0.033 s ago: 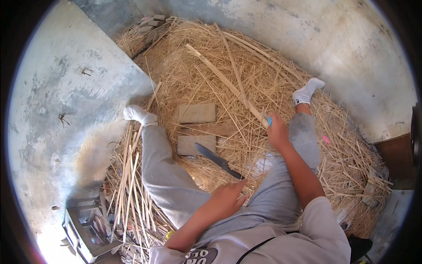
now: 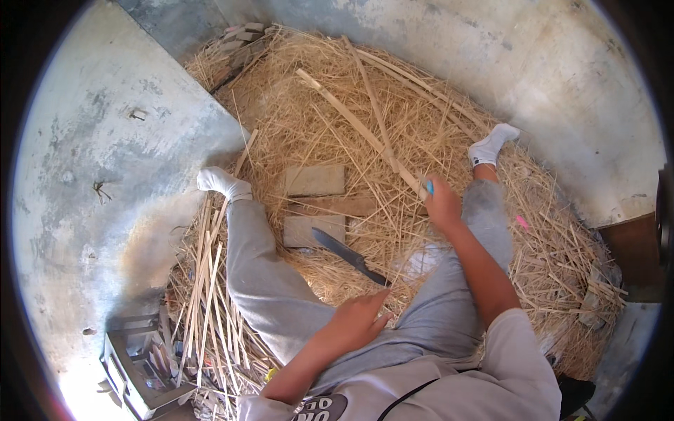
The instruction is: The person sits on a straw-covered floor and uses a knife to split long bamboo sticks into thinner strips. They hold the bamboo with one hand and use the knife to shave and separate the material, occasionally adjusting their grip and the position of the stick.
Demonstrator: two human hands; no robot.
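My right hand [image 2: 444, 205] is closed at the near end of a long pale bamboo strip [image 2: 354, 123]. A small bright blue thing [image 2: 430, 187] shows at its fingertips; its kind is too small to tell. Whether the fingers grip the strip too, I cannot tell. Above my lap, my left hand [image 2: 357, 321] is open, index finger stretched out and thumb apart from it. Just beyond that fingertip lies a dark-bladed knife [image 2: 344, 252], its blade pointing away to the left. Past the knife lie two flat blocks, a nearer one [image 2: 312, 231] and a farther one [image 2: 315, 180].
Straw-like shavings [image 2: 281, 105] cover the floor between concrete walls [image 2: 435, 42]. A bundle of thin strips [image 2: 210, 281] lies beside my left leg. A grey open frame box [image 2: 130, 365] holds scraps at the lower left. Several longer strips [image 2: 414, 84] lie along the far wall.
My right hand has shifted slightly down and to the right. The left hand, the knife and the blocks look the same.
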